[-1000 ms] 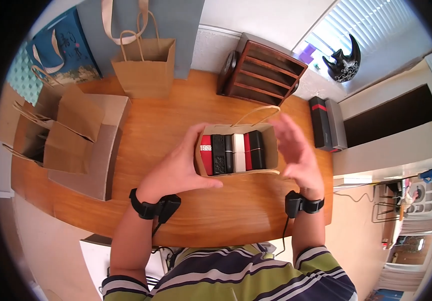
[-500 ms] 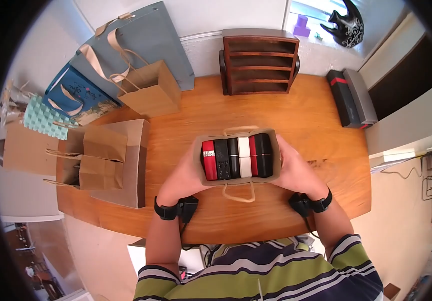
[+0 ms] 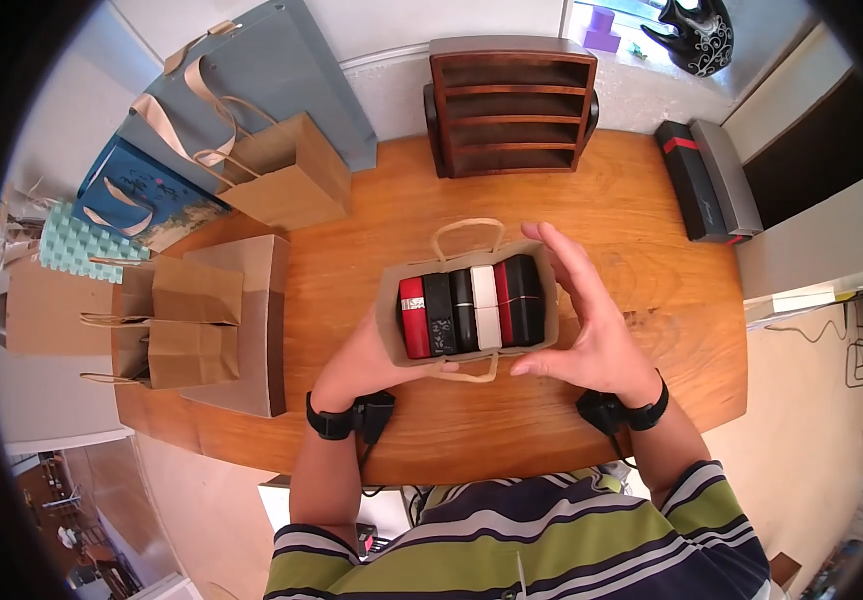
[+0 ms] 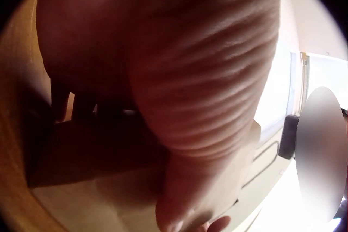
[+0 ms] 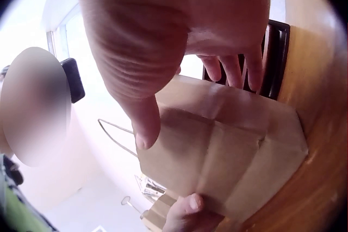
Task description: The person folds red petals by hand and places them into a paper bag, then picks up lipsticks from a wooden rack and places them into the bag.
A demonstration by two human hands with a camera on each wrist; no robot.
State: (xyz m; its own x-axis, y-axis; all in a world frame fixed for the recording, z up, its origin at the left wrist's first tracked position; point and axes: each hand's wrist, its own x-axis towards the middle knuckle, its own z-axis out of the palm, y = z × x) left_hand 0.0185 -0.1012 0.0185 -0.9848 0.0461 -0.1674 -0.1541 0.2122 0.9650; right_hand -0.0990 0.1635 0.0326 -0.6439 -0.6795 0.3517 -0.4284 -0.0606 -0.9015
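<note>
A brown paper bag point(image 3: 388, 312) stands upright before me, its mouth facing up. Packed side by side inside are a red box point(image 3: 415, 332), a white box point(image 3: 486, 312), a black box point(image 3: 524, 300) and several others. My left hand point(image 3: 356, 358) grips the bag's left side, thumb along the near face and fingers round the far side. On the right, my right hand point(image 3: 599, 340) hovers with thumb and fingers spread around that side of the bag. The right wrist view shows its thumb and fingers straight, near the bag's top edge.
On the left, two open brown paper bags point(image 3: 196, 355) stand on a flat cardboard box point(image 3: 266, 350). Behind them are another brown bag point(image 3: 306, 180), a blue bag point(image 3: 126, 175) and a large grey bag point(image 3: 286, 70). A wooden shelf point(image 3: 511, 105) and long boxes point(image 3: 691, 190) stand farther back.
Both hands closed in on the bag's sides, then the right hand loosened and spread its fingers. The bag's far handle now stands up, and its near handle leans toward me.
</note>
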